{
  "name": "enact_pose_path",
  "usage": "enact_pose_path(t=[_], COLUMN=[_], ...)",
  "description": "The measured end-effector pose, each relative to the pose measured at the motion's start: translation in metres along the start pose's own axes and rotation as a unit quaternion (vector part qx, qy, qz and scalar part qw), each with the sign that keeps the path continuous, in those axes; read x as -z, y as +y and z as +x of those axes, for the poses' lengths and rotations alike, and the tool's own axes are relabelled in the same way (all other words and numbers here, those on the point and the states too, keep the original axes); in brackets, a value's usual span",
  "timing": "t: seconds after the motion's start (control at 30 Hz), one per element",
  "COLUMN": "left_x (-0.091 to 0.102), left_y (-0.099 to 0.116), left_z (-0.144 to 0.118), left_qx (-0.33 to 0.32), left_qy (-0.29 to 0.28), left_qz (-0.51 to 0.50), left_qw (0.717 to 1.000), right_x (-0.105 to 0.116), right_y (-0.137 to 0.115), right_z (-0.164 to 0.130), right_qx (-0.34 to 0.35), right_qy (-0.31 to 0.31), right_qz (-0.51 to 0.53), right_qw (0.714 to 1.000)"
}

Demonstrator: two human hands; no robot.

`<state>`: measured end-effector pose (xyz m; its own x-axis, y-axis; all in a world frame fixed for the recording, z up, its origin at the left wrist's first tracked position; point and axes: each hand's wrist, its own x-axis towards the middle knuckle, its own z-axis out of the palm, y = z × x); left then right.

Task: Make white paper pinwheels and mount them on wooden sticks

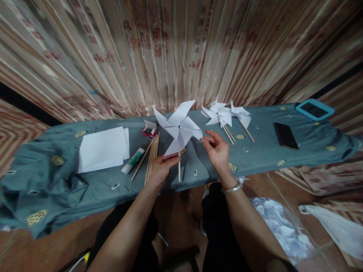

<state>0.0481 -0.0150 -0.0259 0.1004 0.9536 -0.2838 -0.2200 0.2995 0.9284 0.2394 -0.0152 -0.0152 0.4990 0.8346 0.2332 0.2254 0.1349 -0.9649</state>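
A white paper pinwheel (180, 128) on a wooden stick (179, 172) stands upright in front of me, a small pin at its centre. My left hand (162, 168) grips the stick just below the blades, between thumb and fingers. At the tip of the right blade is my right hand (217, 149), its thumb and index finger close together at the paper edge; whether they pinch it or only touch it is hard to see. A silver bangle (233, 188) circles the right wrist. Left of the pinwheel lie several loose wooden sticks (152, 156).
Finished pinwheels (218, 113) lie at the back right of the cloth-covered table (204, 177). A phone (286, 136) and a blue-framed tablet (314, 109) are farther right. Paper sheets (102, 151), a glue stick (133, 161) and a small red box (149, 130) lie left. A bag of paper (283, 226) is on the floor.
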Motion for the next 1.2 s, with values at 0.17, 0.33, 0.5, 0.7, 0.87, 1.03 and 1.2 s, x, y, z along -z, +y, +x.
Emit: enact_pose_path(t=[0.17,0.33,0.5,0.7,0.87,1.03,1.2], left_x=[-0.002,-0.003,-0.005,-0.008,-0.011,-0.014,-0.017], left_y=[0.004,0.003,0.003,0.000,0.002,0.004,0.004], left_z=[-0.001,0.000,-0.001,-0.001,-0.003,-0.004,-0.005], left_qx=[0.001,0.009,0.002,-0.011,-0.006,0.001,-0.014], left_qy=[0.005,0.009,0.020,-0.003,0.002,-0.003,-0.029], left_qz=[0.003,0.006,0.012,0.015,0.017,0.001,-0.009], left_qw=[1.000,1.000,1.000,1.000,1.000,1.000,0.999], right_x=[-0.004,-0.008,-0.012,-0.016,-0.018,-0.022,-0.028], right_y=[-0.004,-0.008,-0.012,-0.015,-0.018,-0.021,-0.024], right_z=[-0.010,-0.023,-0.034,-0.038,-0.039,-0.041,-0.048], right_qx=[-0.026,-0.040,-0.048,-0.078,-0.101,-0.140,-0.139], right_qy=[-0.026,-0.059,-0.089,-0.108,-0.108,-0.120,-0.160], right_qz=[0.031,0.057,0.084,0.129,0.154,0.183,0.185], right_qw=[0.999,0.996,0.991,0.983,0.977,0.966,0.960])
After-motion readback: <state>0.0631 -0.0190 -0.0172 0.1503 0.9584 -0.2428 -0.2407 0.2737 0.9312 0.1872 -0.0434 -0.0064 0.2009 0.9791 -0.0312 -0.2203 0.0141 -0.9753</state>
